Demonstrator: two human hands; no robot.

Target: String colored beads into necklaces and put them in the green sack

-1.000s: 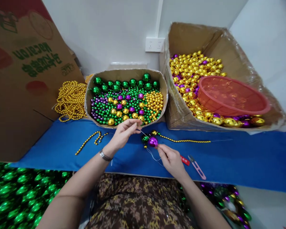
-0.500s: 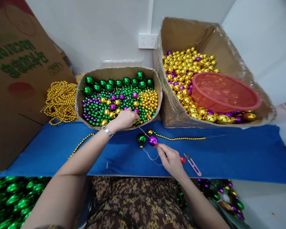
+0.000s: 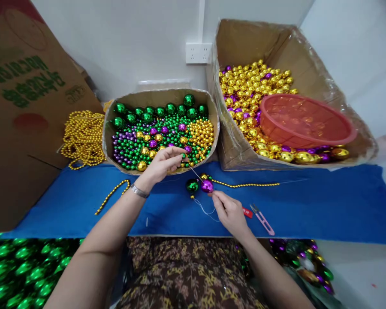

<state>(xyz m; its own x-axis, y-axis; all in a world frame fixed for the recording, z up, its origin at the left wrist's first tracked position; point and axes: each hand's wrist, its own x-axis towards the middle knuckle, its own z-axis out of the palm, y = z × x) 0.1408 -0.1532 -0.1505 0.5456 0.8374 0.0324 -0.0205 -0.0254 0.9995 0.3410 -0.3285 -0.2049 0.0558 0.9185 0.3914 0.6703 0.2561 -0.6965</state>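
One short gold bead strand point(image 3: 113, 195) lies on the blue cloth point(image 3: 318, 214). Next, the left hand point(image 3: 163, 164) pinches a small green bead point(image 3: 183, 156) above the near rim of a cardboard box point(image 3: 161, 98). Beyond a large green ball point(image 3: 192, 185), a thin, needle-like shaft point(image 3: 197, 174) slants up from a purple ball point(image 3: 207, 186), pinched low by the right hand point(image 3: 230, 213). Threading seems in hand; the next move likely calls for aligning bead hole with shaft tip.

The left hand point(image 3: 162, 165) has drawn back slightly, now pinching a small green bead point(image 3: 183, 156).
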